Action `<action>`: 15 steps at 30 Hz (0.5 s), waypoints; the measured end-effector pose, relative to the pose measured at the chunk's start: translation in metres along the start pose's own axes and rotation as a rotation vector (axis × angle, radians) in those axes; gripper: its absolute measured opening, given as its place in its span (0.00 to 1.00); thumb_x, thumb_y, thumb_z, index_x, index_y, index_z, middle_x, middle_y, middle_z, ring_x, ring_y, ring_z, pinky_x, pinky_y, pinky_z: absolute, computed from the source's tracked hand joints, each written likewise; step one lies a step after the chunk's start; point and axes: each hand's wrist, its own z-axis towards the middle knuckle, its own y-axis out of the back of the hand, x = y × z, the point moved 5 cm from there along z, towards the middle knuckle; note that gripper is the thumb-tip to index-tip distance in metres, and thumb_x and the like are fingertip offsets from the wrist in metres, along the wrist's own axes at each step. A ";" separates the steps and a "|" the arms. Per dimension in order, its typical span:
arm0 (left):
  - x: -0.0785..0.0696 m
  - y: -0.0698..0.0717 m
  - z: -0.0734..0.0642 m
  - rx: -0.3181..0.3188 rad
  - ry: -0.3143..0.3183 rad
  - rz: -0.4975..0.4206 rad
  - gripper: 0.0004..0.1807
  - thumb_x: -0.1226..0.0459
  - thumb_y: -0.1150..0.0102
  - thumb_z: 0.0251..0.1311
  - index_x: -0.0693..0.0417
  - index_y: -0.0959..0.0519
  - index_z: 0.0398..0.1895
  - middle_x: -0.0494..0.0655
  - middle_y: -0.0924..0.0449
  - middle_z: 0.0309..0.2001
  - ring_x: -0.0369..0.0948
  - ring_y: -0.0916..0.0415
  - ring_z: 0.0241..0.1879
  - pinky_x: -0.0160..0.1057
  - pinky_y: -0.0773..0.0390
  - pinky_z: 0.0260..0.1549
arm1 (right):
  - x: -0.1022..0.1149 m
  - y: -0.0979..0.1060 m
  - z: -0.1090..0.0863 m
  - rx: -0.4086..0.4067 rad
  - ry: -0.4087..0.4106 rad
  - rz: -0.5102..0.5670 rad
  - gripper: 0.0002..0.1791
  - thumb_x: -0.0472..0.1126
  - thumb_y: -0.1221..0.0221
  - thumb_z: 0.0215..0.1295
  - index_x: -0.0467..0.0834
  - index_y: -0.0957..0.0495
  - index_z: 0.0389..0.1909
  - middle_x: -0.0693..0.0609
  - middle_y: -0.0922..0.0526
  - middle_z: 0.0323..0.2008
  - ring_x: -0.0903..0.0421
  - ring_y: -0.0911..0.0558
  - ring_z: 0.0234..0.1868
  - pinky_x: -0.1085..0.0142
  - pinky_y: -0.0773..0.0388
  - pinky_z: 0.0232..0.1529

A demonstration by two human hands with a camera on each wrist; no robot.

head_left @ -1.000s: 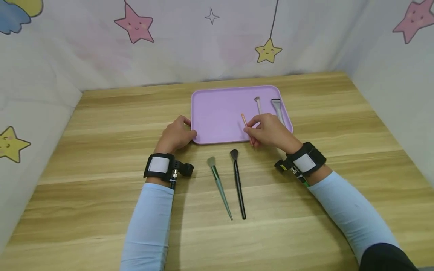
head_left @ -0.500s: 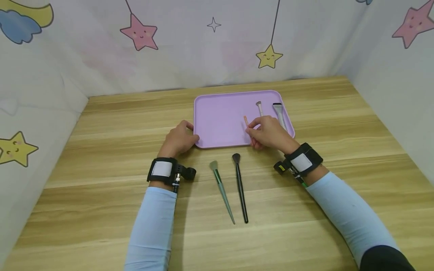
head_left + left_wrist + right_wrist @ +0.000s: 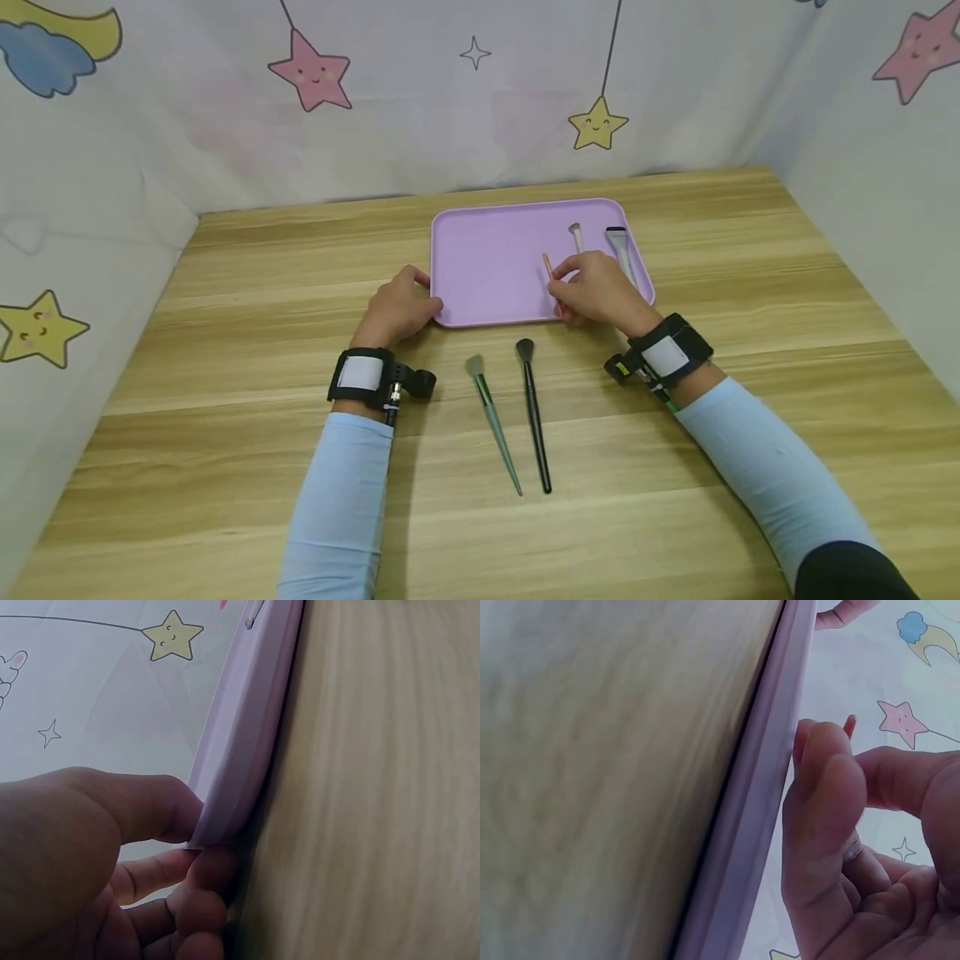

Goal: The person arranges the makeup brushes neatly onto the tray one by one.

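The purple tray (image 3: 487, 258) lies toward the back of the table. My left hand (image 3: 397, 308) grips its front left corner, the thumb on the rim and fingers below in the left wrist view. Over the tray's front right part, my right hand (image 3: 596, 287) pinches a slim orange makeup brush (image 3: 547, 263) between thumb and fingers. Only the brush's upper end shows clearly; the fingers cover much of the rest. Beyond that hand in the tray lie a small white-handled brush (image 3: 577, 237) and a flat grey brush with a black edge (image 3: 620, 250), both partly hidden.
In front of the tray, a green makeup brush (image 3: 495, 425) and a black makeup brush (image 3: 534, 417) lie side by side on the wooden table (image 3: 225, 467). A pale cloth backdrop (image 3: 412, 150) with printed stars stands behind and at the sides.
The head view has shifted slightly, moving everything a little down and right in it. Both hands keep nearly the same places at the tray, the orange brush still held in the right.
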 end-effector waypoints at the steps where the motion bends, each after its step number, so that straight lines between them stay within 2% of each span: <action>1: 0.000 0.000 0.000 0.001 0.002 -0.001 0.26 0.56 0.43 0.66 0.55 0.33 0.64 0.56 0.28 0.37 0.48 0.29 0.32 0.41 0.33 0.30 | 0.000 0.000 0.001 -0.001 0.001 0.001 0.13 0.37 0.43 0.68 0.32 0.20 0.47 0.46 0.16 0.21 0.56 0.17 0.19 0.65 0.19 0.21; 10: 0.001 0.001 -0.001 -0.009 0.001 -0.009 0.26 0.57 0.43 0.65 0.55 0.32 0.63 0.57 0.27 0.40 0.49 0.29 0.33 0.42 0.33 0.31 | 0.003 0.000 0.005 -0.044 0.021 -0.008 0.15 0.38 0.42 0.71 0.31 0.21 0.51 0.46 0.15 0.22 0.56 0.16 0.19 0.68 0.22 0.19; 15: 0.001 0.000 -0.001 -0.015 -0.007 -0.009 0.26 0.56 0.42 0.65 0.54 0.32 0.63 0.57 0.26 0.40 0.48 0.28 0.31 0.41 0.31 0.29 | 0.005 0.003 0.006 -0.069 0.041 -0.146 0.18 0.37 0.41 0.64 0.30 0.21 0.52 0.47 0.15 0.22 0.57 0.19 0.20 0.68 0.24 0.20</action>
